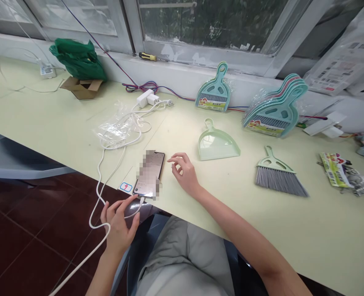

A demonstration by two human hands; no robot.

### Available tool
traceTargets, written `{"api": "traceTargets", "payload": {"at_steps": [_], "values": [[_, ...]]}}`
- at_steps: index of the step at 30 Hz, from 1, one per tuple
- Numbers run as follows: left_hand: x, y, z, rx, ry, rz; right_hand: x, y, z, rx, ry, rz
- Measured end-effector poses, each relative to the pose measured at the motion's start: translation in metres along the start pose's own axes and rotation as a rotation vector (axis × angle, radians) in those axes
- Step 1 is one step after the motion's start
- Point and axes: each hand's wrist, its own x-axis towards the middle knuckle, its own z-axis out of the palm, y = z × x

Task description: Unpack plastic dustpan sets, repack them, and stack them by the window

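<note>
A smartphone (148, 174) lies face up near the table's front edge, its lit screen partly blurred out. A white charging cable (141, 202) is plugged into its lower end. My left hand (120, 220) is at the table edge just below the phone, fingers apart, with the index fingertip close to the phone's lower left corner; whether it touches cannot be told. To the right of the phone, my right hand (183, 170) hovers over the table with loosely curled fingers and nothing in them. A green dustpan (217, 144) and a small brush (277, 174) lie farther right.
Packaged dustpan sets (214, 92) and a stack of them (274, 109) lean by the window wall. White chargers (148, 98), clear plastic wrap (117, 127), a cardboard box (83, 88) and a green bag (77, 59) are at the back left. A packaged item (336, 168) lies right.
</note>
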Motion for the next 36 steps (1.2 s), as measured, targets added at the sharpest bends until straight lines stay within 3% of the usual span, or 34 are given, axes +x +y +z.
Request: {"api": "traceTargets", "payload": {"at_steps": [9,16,23,29,36], "values": [[0.03,0.011,0.022,-0.045,-0.038,-0.047,-0.001,-0.001,-0.001,-0.031,0.003,-0.029],[0.018,0.019,0.018,-0.059,0.038,-0.035,-0.001,0.002,0.001,-0.059,-0.044,-0.036],[0.002,0.013,0.018,-0.08,0.088,-0.044,0.0,0.002,0.0,-0.044,-0.02,-0.041],[0.017,0.018,0.026,-0.024,0.135,-0.055,0.0,0.002,0.0,-0.08,-0.019,-0.048],[0.035,0.026,0.029,0.006,0.112,-0.079,-0.001,0.001,-0.001,-0.097,-0.032,-0.039]]}}
